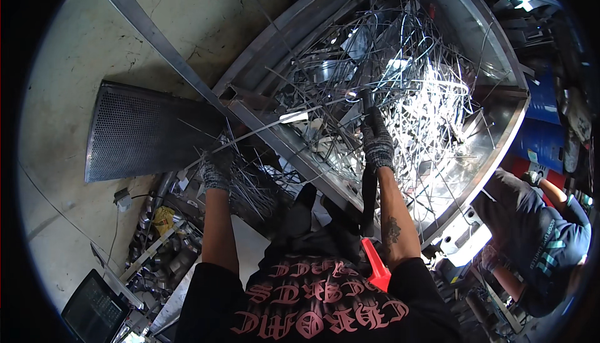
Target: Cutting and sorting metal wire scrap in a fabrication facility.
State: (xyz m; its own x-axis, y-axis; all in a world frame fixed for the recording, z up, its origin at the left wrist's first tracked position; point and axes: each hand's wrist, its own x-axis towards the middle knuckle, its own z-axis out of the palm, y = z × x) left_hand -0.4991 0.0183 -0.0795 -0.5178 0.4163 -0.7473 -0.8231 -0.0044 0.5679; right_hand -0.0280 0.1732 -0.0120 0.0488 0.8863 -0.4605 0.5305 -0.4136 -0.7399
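Observation:
My left hand (215, 169), in a grey knit glove, is closed around a long thin metal strip (269, 127). The strip slants up to the right, over the edge of a big metal bin (300, 162). My right hand (377, 143), also gloved, grips a dark elongated tool (370, 109) whose kind I cannot make out. Its upper end is at the strip, where a small bright spot shows; I cannot tell if they touch. Beneath lies a tangle of scrap metal strips and wires (412, 93), partly washed out by sunlight.
A perforated metal sheet (147, 134) lies left of the bin, near a long flat metal bar (150, 30). Metal scrap (178, 258) and a dark screen (94, 308) are at lower left. A co-worker (537, 243) bends at the right, near blue drums (537, 143).

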